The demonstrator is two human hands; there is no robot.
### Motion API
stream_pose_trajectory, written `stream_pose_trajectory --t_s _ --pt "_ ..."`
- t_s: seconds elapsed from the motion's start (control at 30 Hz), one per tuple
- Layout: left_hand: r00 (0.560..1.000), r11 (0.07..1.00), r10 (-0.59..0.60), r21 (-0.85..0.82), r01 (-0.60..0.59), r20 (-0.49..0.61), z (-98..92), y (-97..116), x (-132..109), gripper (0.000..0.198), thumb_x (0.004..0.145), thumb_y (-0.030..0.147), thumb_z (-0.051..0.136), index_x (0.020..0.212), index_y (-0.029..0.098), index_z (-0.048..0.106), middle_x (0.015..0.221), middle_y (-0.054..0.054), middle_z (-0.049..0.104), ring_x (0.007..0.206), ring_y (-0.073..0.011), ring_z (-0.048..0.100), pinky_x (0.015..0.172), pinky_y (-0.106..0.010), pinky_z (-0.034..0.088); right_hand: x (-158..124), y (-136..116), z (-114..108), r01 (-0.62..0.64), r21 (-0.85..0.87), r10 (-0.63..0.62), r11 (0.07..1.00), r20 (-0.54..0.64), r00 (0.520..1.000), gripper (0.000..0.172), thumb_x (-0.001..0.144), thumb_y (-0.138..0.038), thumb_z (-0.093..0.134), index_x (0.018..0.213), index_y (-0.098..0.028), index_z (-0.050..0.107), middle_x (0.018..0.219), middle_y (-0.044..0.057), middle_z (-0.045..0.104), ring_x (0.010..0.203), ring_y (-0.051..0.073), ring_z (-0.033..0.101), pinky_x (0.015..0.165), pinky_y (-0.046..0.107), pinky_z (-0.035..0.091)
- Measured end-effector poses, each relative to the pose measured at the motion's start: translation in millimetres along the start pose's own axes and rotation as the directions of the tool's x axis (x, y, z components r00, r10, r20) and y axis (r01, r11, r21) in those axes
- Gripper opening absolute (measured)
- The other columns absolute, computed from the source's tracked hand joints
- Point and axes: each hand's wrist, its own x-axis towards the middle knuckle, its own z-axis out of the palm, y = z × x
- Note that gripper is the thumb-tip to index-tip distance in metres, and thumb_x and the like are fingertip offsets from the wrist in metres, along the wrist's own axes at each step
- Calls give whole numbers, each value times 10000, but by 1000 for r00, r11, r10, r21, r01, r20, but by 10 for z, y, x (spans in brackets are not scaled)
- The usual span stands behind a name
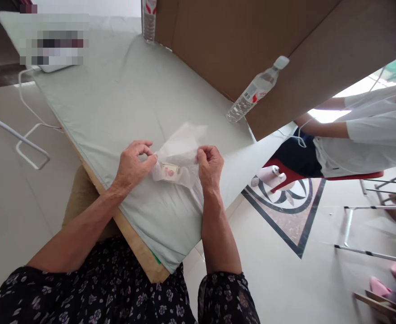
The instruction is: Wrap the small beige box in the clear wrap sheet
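Note:
A thin, translucent white bag or sheet [181,146] lies on the pale green cloth-covered table [123,90]. Inside or under it shows a small flat item with a pinkish label [169,171]. My left hand [133,164] pinches the sheet's left edge between thumb and fingers. My right hand [210,165] is closed on its right edge. Both hands rest near the table's near edge, with the sheet stretched between them.
A plastic water bottle [257,89] lies against a large brown cardboard panel [252,49]. Another bottle [148,20] stands at the far edge. White cables [32,112] hang at the left. A person in white [360,135] sits on a red chair at right.

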Motion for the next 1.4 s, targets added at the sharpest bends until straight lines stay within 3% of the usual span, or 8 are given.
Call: stream_pose_trajectory --t_s 0.2,0.3,0.5,0.67,0.83,1.1,1.27,1.4 --pt "992 969 -113 214 124 -65 -102 -278 219 63 729 209 647 689 238 609 768 -31 671 809 -249 640 903 -468 545 160 223 -64 -73 -280 64 957 -40 997 118 812 -320 610 899 -242 591 652 -51 610 634 153 547 715 325 464" --pt "990 987 27 158 -5 -136 -179 -166 97 61 796 260 664 854 255 644 900 -33 711 852 -236 646 850 -412 563 112 158 -111 -29 -294 -7 956 -119 993 167 832 -345 618 960 -238 622 813 5 702 728 171 603 771 352 487" --pt "897 916 389 20 -402 212 -136 356 -54 122 888 262 616 960 244 713 1061 -63 769 1077 -275 691 995 -438 552 -45 -127 -146 122 -200 -135 972 -51 990 215 938 -429 571 895 -241 666 866 28 749 785 175 655 773 338 526" --pt "837 942 250 77 -327 487 28 230 281 516 865 369 639 1353 202 647 1388 -110 694 1231 -313 637 1085 -466 498 -52 -167 -116 113 -140 -81 984 216 973 413 989 -603 541 1108 -251 720 1149 83 787 1037 226 716 877 370 565" --pt "856 931 128 237 -278 501 -39 106 387 547 988 586 482 1309 196 693 1040 -92 783 949 -281 698 922 -398 501 -123 -255 -268 59 -97 -16 994 400 916 540 1010 -688 473 1179 -238 721 998 56 800 986 223 735 912 385 556" --pt "768 901 9 328 -284 640 -383 39 150 325 966 471 532 973 258 777 622 -6 683 582 -222 616 637 -322 422 -574 -439 -671 202 -74 -59 977 810 583 367 941 -563 712 1133 -261 792 962 28 833 947 215 771 907 374 566" --pt "806 781 118 447 -436 580 -302 102 109 354 874 367 617 1169 208 733 1017 -97 770 1002 -316 710 849 -390 538 -537 -443 -525 254 -182 -111 950 563 819 289 972 -426 688 1180 -243 769 1121 72 815 1054 238 757 934 409 587" --pt "703 765 191 344 -544 685 -178 161 151 513 863 354 625 1335 152 625 1432 -168 638 1365 -344 572 1100 -431 492 -376 -390 -103 411 -323 -199 853 526 827 601 846 -320 815 1405 -183 642 1489 166 647 1391 346 588 1157 541 480"
